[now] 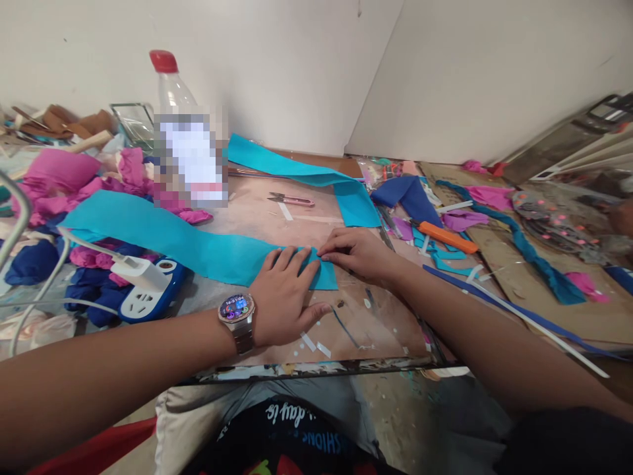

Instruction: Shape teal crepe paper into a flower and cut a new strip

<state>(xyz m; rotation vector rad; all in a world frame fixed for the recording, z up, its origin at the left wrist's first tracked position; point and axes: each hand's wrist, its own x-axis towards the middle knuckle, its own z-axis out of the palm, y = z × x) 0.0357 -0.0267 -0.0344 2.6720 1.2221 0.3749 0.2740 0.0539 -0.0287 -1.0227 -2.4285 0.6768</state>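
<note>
A long turquoise fabric strip (163, 234) lies across the table, its near end in front of me. My left hand (284, 293), with a watch on the wrist, presses flat on that end, fingers stretched out. My right hand (356, 254) has its fingers curled and pinches the strip's end edge just right of the left hand. A second turquoise strip (316, 177) runs along the back and bends down to the right.
A clear bottle with a red cap (171, 99) stands at the back left. Small thread snips (291, 199) lie mid-table. A white charger in a blue power strip (148, 287) sits left. An orange cutter (448, 237) lies right among pink, purple and blue fabric scraps.
</note>
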